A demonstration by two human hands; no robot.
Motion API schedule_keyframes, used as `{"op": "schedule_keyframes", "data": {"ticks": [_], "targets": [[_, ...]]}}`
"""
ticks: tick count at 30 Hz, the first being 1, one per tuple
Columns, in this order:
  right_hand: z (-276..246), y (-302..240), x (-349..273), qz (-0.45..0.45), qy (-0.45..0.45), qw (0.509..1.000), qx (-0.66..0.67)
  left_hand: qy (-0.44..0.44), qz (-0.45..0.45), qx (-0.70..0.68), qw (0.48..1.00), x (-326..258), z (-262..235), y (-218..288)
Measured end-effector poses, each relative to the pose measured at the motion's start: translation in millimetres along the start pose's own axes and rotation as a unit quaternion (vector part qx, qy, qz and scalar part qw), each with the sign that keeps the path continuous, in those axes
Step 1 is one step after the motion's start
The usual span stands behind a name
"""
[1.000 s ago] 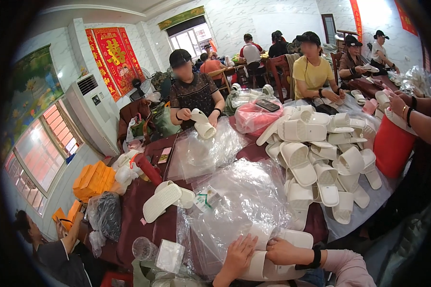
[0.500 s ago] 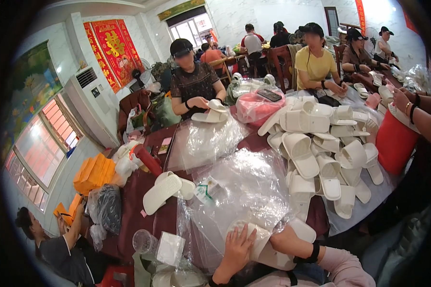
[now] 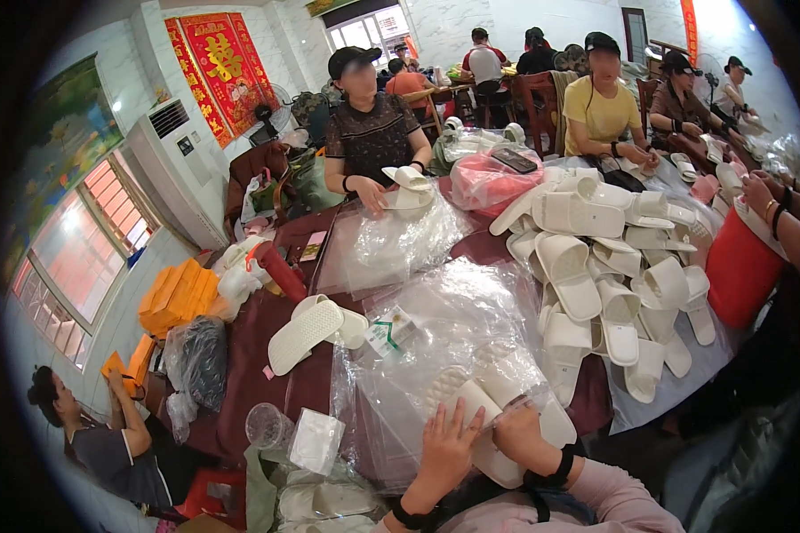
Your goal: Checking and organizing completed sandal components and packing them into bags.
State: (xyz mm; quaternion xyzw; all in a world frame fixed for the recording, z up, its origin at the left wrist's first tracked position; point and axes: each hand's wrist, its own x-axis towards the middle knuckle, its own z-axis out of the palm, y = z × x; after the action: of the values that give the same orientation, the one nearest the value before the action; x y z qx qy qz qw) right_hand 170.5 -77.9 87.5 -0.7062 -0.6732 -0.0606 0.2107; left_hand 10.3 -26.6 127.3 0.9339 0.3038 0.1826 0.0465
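A pair of white slippers [image 3: 487, 466] lies in front of me at the near edge of the table, toes reaching into a clear plastic bag [image 3: 418, 413]. My left hand [image 3: 449, 444] rests on the left slipper, fingers spread and stretched out. My right hand [image 3: 523, 438] is closed between the slippers at the bag's mouth; its fingertips are partly hidden, and it seems to pinch the bag's edge. Beneath lie more flat clear bags. A white card with a green mark [image 3: 389, 333] shows near their far left corner.
At the right rises a large heap of white slippers [image 3: 564, 275]. Left of the bags lies a loose pair of slippers [image 3: 307, 338], with a plastic cup [image 3: 268, 426] and white packet [image 3: 316, 441] nearer. Across the table, a person in black [image 3: 373, 142] handles slippers; others sit around.
The slippers have slid farther into the bag, their toes now showing through the film. Both my hands have shifted slightly. Across the table, the person in black has lowered a hand to the bags.
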Motion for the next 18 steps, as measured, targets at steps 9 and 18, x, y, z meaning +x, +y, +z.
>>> {"op": "schedule_keyframes", "data": {"ticks": [9,18], "targets": [[-0.9,15.2,-15.3,0.025,0.01,0.998,0.056,0.112,-0.056,-0.026,0.992,-7.7,10.5,-18.6],[-25.8,14.4,-9.2,0.053,-0.009,0.989,0.139,0.191,-0.158,-0.043,0.968,-8.9,21.2,-36.7]]}}
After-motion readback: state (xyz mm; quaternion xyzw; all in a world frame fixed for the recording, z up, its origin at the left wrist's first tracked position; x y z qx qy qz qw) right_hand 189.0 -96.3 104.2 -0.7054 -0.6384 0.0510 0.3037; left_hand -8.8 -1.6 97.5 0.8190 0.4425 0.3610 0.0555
